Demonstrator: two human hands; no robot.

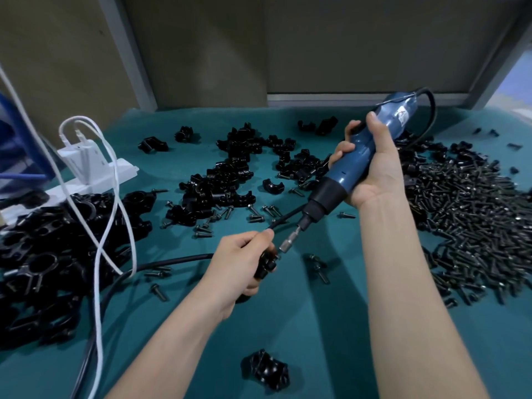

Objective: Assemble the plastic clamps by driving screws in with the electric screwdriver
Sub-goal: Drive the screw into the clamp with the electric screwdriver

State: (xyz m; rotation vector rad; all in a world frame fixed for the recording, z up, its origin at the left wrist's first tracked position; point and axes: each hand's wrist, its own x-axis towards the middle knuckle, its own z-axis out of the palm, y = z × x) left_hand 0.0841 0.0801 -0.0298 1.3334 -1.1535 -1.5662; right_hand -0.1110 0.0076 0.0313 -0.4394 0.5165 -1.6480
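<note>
**A:** Centre of frame: what is the right hand doing?

**B:** The right hand is closed fully round the blue electric screwdriver. The tool slants toward the lower left, and its bit ends right at the plastic clamp.

**A:** And the left hand?

**B:** The left hand, just below centre, has its fingers curled tightly about that black clamp, with the thumb on top.

**A:** The stock?

**B:** The screw pile is heaped at the right. Clamp halves are scattered across the upper centre. A finished clamp lies at bottom centre on the green mat.
</note>
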